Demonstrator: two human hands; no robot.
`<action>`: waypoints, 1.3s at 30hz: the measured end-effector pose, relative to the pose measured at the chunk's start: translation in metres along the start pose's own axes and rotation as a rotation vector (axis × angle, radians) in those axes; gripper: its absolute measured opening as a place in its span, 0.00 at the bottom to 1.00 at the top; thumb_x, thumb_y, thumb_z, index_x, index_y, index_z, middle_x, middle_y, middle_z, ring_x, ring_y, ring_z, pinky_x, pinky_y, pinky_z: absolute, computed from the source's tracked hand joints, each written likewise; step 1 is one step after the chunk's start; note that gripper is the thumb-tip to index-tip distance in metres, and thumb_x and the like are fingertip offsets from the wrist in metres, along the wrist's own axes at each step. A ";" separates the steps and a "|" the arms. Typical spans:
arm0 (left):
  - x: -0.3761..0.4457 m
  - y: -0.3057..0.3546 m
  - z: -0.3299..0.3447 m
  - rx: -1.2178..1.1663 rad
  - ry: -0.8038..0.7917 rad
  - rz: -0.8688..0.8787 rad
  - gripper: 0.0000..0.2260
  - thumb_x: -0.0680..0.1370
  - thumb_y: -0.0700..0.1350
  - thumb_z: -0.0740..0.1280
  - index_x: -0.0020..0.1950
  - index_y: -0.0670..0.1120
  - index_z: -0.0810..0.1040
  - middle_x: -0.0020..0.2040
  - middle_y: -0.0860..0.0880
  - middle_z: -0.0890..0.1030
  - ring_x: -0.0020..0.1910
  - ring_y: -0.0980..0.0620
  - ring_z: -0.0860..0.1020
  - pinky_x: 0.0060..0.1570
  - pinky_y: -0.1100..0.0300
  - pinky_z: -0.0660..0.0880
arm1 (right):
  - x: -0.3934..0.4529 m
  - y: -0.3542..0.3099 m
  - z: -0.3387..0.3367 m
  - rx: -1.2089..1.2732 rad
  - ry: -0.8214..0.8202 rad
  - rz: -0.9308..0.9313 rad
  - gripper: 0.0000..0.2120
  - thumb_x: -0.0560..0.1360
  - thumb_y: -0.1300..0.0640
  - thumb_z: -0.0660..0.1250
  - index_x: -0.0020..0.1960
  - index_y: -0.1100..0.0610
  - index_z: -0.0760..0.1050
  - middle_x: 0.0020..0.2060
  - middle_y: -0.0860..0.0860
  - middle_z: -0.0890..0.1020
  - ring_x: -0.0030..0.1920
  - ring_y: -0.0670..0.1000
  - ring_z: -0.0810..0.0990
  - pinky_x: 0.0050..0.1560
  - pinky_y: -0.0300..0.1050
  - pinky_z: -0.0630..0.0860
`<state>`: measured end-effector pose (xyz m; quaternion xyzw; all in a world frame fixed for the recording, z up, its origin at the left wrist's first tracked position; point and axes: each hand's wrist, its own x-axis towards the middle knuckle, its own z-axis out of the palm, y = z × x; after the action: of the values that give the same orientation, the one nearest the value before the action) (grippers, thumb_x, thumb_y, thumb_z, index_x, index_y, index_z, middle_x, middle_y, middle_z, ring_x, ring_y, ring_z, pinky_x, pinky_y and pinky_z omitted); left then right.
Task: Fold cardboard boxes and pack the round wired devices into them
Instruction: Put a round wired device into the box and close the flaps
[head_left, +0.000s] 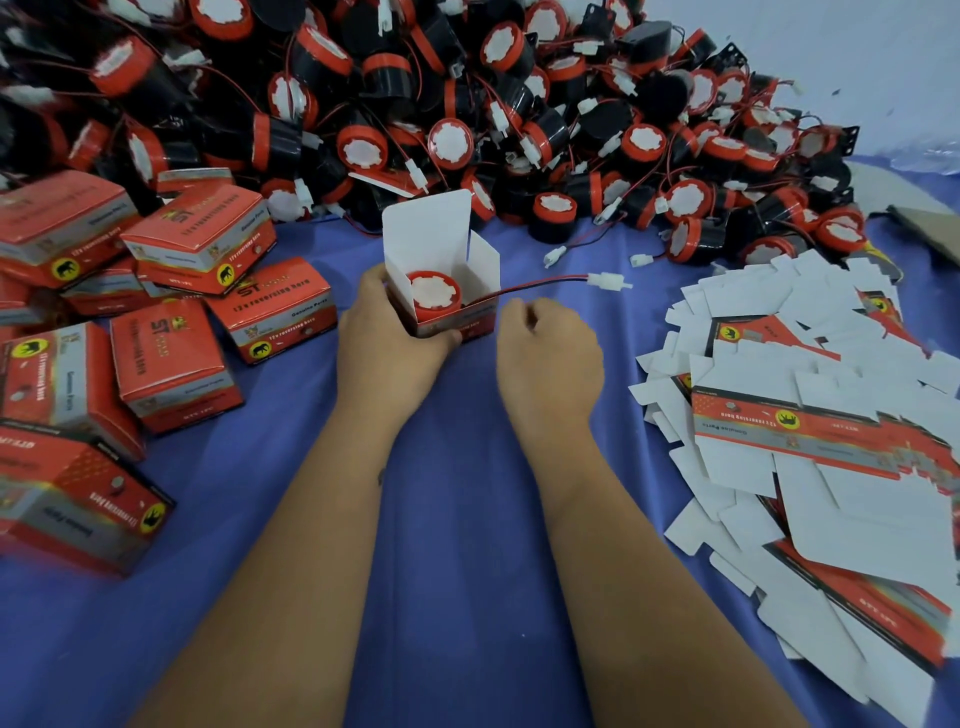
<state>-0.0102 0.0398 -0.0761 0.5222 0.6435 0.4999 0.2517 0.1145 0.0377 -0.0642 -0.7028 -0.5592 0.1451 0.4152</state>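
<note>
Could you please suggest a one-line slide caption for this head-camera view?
Left hand holds an open box containing a reversing horn; right hand grips its trailing wire.

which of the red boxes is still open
The box at centre, gripped by the left hand: its white flaps stand up and a device shows inside. The boxes piled to its left are all closed.

Blue-covered surface (467, 519), perhaps a table: devices (467, 104), closed boxes (171, 358), flat blanks (831, 467).
</note>
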 end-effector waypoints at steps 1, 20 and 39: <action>0.000 0.000 -0.001 -0.001 -0.001 0.002 0.31 0.68 0.43 0.79 0.66 0.52 0.68 0.56 0.56 0.77 0.61 0.50 0.77 0.59 0.51 0.76 | 0.004 0.002 -0.001 0.105 -0.007 0.094 0.13 0.78 0.49 0.59 0.38 0.52 0.73 0.30 0.47 0.73 0.35 0.53 0.72 0.32 0.45 0.65; 0.003 -0.004 -0.024 -0.024 -0.415 0.034 0.33 0.72 0.39 0.77 0.69 0.60 0.66 0.58 0.61 0.77 0.52 0.73 0.74 0.46 0.74 0.73 | 0.005 0.001 -0.016 0.198 0.105 -0.447 0.05 0.77 0.58 0.66 0.51 0.54 0.80 0.48 0.50 0.81 0.53 0.53 0.75 0.58 0.40 0.66; -0.005 0.010 0.002 -0.037 -0.210 -0.046 0.26 0.67 0.67 0.60 0.64 0.64 0.74 0.59 0.59 0.81 0.63 0.53 0.76 0.68 0.46 0.69 | 0.002 -0.012 -0.008 0.375 0.051 -0.276 0.06 0.75 0.56 0.71 0.48 0.46 0.83 0.45 0.36 0.78 0.60 0.29 0.65 0.69 0.52 0.60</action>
<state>-0.0023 0.0359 -0.0687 0.5521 0.6159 0.4484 0.3388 0.1124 0.0366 -0.0501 -0.5337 -0.6023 0.1706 0.5686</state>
